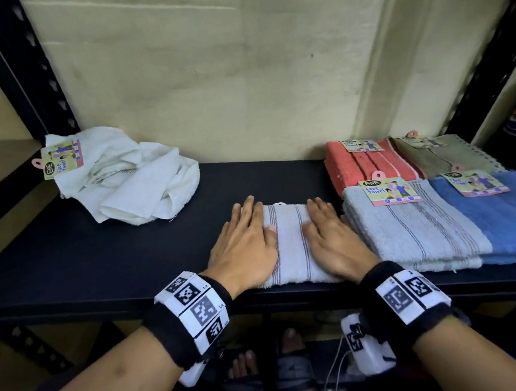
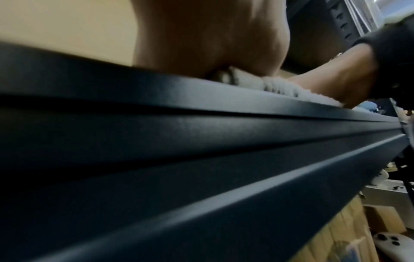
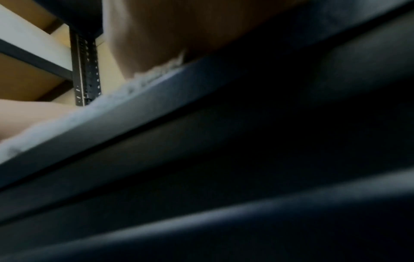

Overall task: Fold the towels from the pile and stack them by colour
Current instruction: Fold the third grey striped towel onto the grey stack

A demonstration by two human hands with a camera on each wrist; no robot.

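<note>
I've got the shelf (image 1: 94,248) w/ sorted stacks at its right end, prob. kept apart by colour; the unfolded white pile (image 1: 127,175) sits at the back-left corner. Folded striped towel (image 1: 290,246) lies at the front edge, beside the matching stack (image 1: 414,231). Left hand (image 1: 243,249) & right hand (image 1: 333,241) lie flat, fingers straight, pressing it, I'd say to set creases. Wrist views: blurry, fingers hidden.
</note>
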